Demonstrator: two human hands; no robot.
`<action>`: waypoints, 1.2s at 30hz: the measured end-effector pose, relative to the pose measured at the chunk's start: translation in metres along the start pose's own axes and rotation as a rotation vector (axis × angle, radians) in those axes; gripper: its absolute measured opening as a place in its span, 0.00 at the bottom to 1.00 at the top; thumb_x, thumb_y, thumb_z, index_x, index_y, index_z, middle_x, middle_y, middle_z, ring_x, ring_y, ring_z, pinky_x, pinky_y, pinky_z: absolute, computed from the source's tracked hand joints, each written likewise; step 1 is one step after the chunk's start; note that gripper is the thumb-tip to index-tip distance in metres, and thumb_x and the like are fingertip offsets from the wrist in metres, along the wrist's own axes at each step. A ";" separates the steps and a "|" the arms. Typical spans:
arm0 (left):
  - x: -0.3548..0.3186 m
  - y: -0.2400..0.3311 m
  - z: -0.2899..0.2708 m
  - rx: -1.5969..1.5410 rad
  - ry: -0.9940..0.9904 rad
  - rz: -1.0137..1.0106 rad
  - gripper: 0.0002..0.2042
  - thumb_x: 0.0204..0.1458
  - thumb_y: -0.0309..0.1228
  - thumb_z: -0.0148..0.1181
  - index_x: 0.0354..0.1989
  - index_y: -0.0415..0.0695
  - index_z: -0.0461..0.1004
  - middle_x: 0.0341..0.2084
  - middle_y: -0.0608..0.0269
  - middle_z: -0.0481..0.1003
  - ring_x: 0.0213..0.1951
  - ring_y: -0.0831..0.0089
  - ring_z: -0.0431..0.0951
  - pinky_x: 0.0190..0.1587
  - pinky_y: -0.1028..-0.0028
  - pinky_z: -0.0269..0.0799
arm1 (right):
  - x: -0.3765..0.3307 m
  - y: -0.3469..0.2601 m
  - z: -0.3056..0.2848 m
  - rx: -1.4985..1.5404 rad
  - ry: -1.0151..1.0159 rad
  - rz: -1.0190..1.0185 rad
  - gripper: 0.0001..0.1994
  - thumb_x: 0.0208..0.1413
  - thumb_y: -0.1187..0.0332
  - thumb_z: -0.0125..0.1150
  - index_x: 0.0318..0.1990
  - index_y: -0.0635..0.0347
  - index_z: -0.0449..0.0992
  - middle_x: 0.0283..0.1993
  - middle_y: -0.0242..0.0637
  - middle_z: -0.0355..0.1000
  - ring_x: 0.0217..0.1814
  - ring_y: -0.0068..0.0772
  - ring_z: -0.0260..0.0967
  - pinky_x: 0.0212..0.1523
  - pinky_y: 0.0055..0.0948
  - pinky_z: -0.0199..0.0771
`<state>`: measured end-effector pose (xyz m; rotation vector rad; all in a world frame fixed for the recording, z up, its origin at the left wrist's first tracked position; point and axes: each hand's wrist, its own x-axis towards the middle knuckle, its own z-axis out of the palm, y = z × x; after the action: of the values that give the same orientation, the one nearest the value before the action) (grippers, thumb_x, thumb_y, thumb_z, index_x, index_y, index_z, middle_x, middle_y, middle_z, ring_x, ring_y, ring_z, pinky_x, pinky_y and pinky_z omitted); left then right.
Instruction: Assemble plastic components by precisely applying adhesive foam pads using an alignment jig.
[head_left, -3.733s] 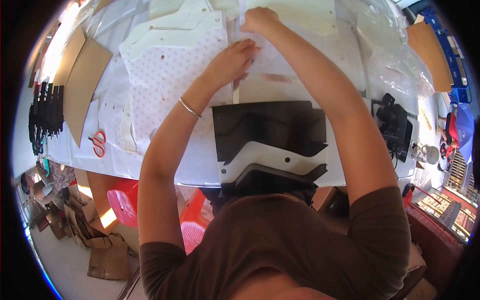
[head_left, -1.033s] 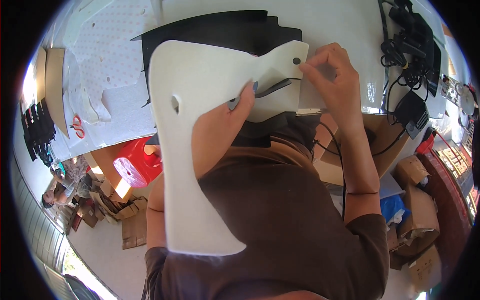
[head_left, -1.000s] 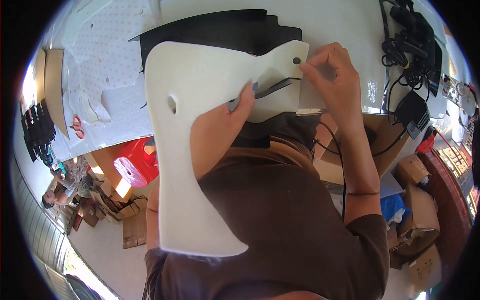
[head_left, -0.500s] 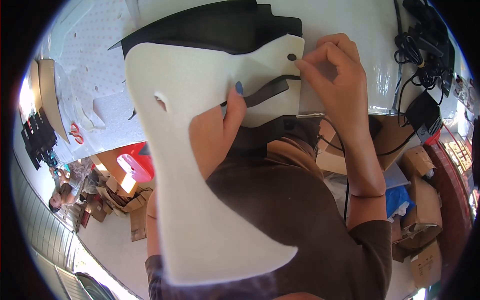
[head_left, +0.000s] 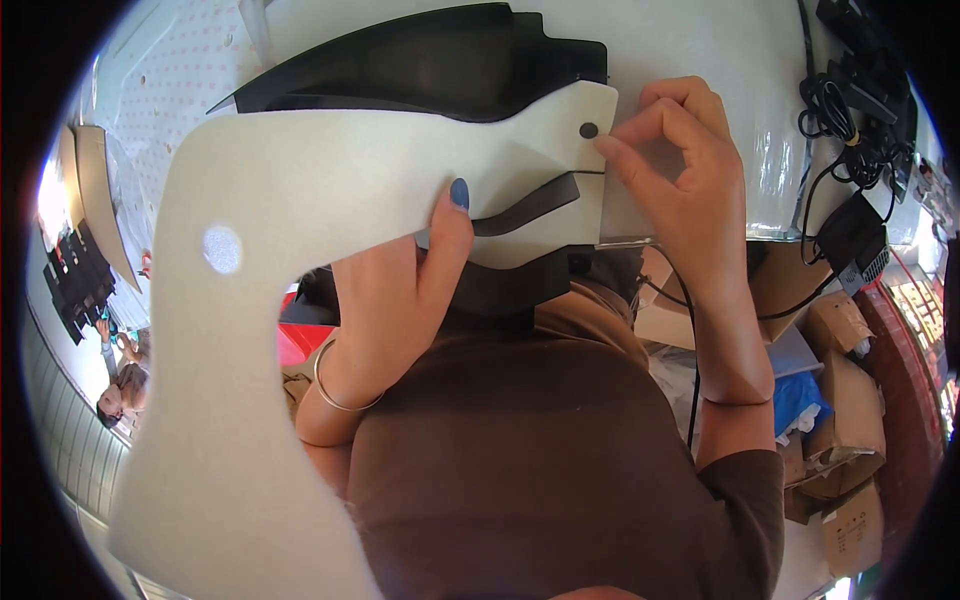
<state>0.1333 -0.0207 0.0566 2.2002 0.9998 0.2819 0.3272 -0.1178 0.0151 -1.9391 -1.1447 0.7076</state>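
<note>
My left hand (head_left: 400,290) grips a large, curved off-white sheet (head_left: 300,160), its blue-nailed thumb on top and the other fingers partly hidden. A round hole (head_left: 222,250) shows in the sheet's left part, and its long free end hangs toward the lower left. At the sheet's right end, beside a small black dot (head_left: 588,130), the thumb and forefinger of my right hand (head_left: 690,150) pinch the edge. Glossy black moulded panels (head_left: 400,60) lie behind and under the sheet. A dark strip (head_left: 530,205) shows through a gap in its right part.
Coiled black cables (head_left: 830,115) and a power adapter (head_left: 850,240) sit at the table's right. Cardboard boxes (head_left: 845,400) stand on the floor to the right. A red plastic stool (head_left: 300,342) is partly covered at left. Another person (head_left: 125,385) is far left.
The sheet's free end has swung left and flattened out, carrying its hole leftward. My left hand has shifted left. My right hand has moved slightly down with the sheet's right end.
</note>
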 end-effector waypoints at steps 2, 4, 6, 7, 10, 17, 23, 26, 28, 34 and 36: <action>-0.003 0.004 -0.009 0.054 0.008 -0.008 0.07 0.54 0.27 0.56 0.34 0.35 0.75 0.23 0.57 0.73 0.20 0.62 0.69 0.25 0.69 0.65 | 0.004 -0.004 0.004 0.050 0.022 -0.069 0.07 0.42 0.73 0.67 0.25 0.62 0.73 0.37 0.34 0.66 0.41 0.37 0.61 0.41 0.31 0.63; 0.003 0.000 0.000 0.057 -0.029 0.035 0.07 0.54 0.27 0.56 0.34 0.35 0.75 0.22 0.57 0.73 0.20 0.63 0.69 0.24 0.69 0.65 | 0.000 0.002 0.003 0.020 0.046 -0.051 0.07 0.42 0.74 0.67 0.25 0.62 0.73 0.37 0.34 0.65 0.41 0.37 0.61 0.40 0.31 0.63; 0.008 -0.003 0.009 0.064 -0.046 0.049 0.07 0.54 0.28 0.56 0.32 0.36 0.76 0.20 0.59 0.73 0.19 0.65 0.70 0.23 0.71 0.66 | -0.003 0.009 0.001 -0.010 0.068 -0.032 0.07 0.42 0.74 0.67 0.25 0.62 0.73 0.37 0.34 0.65 0.41 0.37 0.61 0.40 0.31 0.63; 0.005 0.000 0.005 0.085 -0.032 0.037 0.07 0.54 0.28 0.56 0.32 0.36 0.76 0.20 0.59 0.73 0.19 0.65 0.70 0.23 0.71 0.66 | -0.002 0.005 0.002 0.007 0.061 -0.052 0.07 0.42 0.75 0.67 0.25 0.62 0.73 0.37 0.34 0.65 0.41 0.37 0.60 0.40 0.31 0.62; 0.002 0.003 0.001 0.117 -0.009 0.023 0.07 0.54 0.28 0.56 0.31 0.37 0.76 0.19 0.59 0.73 0.18 0.65 0.71 0.22 0.72 0.66 | -0.001 0.002 0.004 0.018 0.057 -0.070 0.07 0.41 0.75 0.67 0.25 0.62 0.73 0.36 0.33 0.65 0.40 0.37 0.60 0.39 0.31 0.62; 0.003 -0.001 0.002 0.140 -0.038 0.014 0.07 0.54 0.28 0.56 0.31 0.37 0.76 0.19 0.58 0.72 0.18 0.63 0.71 0.22 0.71 0.66 | -0.001 0.004 0.006 -0.007 0.069 -0.073 0.06 0.41 0.75 0.67 0.25 0.62 0.73 0.36 0.33 0.65 0.40 0.37 0.60 0.40 0.31 0.62; 0.003 -0.002 0.002 0.110 -0.016 0.050 0.07 0.54 0.28 0.56 0.32 0.36 0.75 0.20 0.57 0.73 0.19 0.62 0.71 0.23 0.70 0.66 | -0.001 0.004 0.006 -0.017 0.065 -0.090 0.07 0.41 0.76 0.67 0.25 0.62 0.73 0.36 0.33 0.65 0.41 0.37 0.60 0.41 0.31 0.62; 0.003 -0.001 0.002 0.126 -0.030 0.051 0.07 0.54 0.28 0.56 0.32 0.36 0.75 0.20 0.57 0.73 0.19 0.61 0.71 0.23 0.70 0.66 | -0.001 0.004 0.006 0.005 0.064 -0.063 0.07 0.41 0.76 0.67 0.25 0.62 0.73 0.37 0.33 0.65 0.41 0.37 0.60 0.41 0.31 0.63; 0.003 -0.001 0.000 0.146 -0.038 0.048 0.07 0.54 0.28 0.56 0.32 0.36 0.75 0.20 0.57 0.73 0.20 0.61 0.71 0.23 0.69 0.66 | 0.000 0.002 0.006 0.008 0.056 -0.058 0.07 0.41 0.76 0.67 0.25 0.62 0.73 0.37 0.33 0.65 0.41 0.37 0.60 0.41 0.32 0.63; 0.003 -0.001 0.001 0.160 -0.039 0.051 0.07 0.54 0.29 0.56 0.32 0.37 0.76 0.20 0.58 0.73 0.20 0.61 0.71 0.23 0.70 0.66 | 0.000 0.001 0.006 -0.016 0.060 -0.069 0.07 0.41 0.76 0.67 0.24 0.62 0.72 0.36 0.33 0.64 0.41 0.37 0.60 0.41 0.32 0.63; 0.003 0.002 -0.001 0.149 -0.056 -0.001 0.07 0.54 0.29 0.56 0.31 0.37 0.76 0.20 0.57 0.73 0.20 0.61 0.71 0.24 0.70 0.66 | 0.000 0.000 0.006 -0.017 0.058 -0.070 0.07 0.41 0.76 0.67 0.24 0.62 0.72 0.36 0.33 0.64 0.41 0.37 0.60 0.41 0.32 0.62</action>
<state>0.1359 -0.0194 0.0581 2.3282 1.0195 0.1485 0.3233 -0.1159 0.0116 -1.9117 -1.1805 0.6026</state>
